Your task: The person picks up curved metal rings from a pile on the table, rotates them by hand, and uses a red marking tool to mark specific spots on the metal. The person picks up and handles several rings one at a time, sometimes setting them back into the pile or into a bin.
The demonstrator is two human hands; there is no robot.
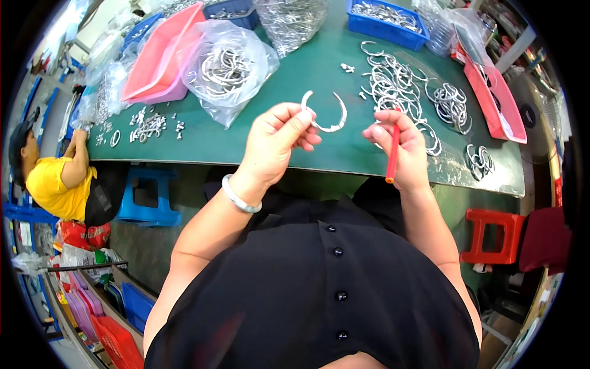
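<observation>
My left hand [283, 132], a pale bracelet on its wrist, pinches one side of an open, curved silver metal ring [341, 117] between thumb and fingers. The ring's gap faces away from me, above the table edge. Close to its right, my right hand [402, 144] is closed around a slim red pencil-like stick [393, 157], whose orange-tipped end points down toward me. Whether that hand also holds something small at its fingertips, I cannot tell. Beyond it lies a loose pile of similar silver rings [393, 80] on the green table [313, 67].
More rings lie in a heap [448, 101] and a small cluster [480, 160] at right. A clear bag of rings [227, 67], pink bins [163, 55] and small metal parts [147, 126] are left. A blue bin [387, 24] stands behind. A person in yellow [58, 184] sits far left.
</observation>
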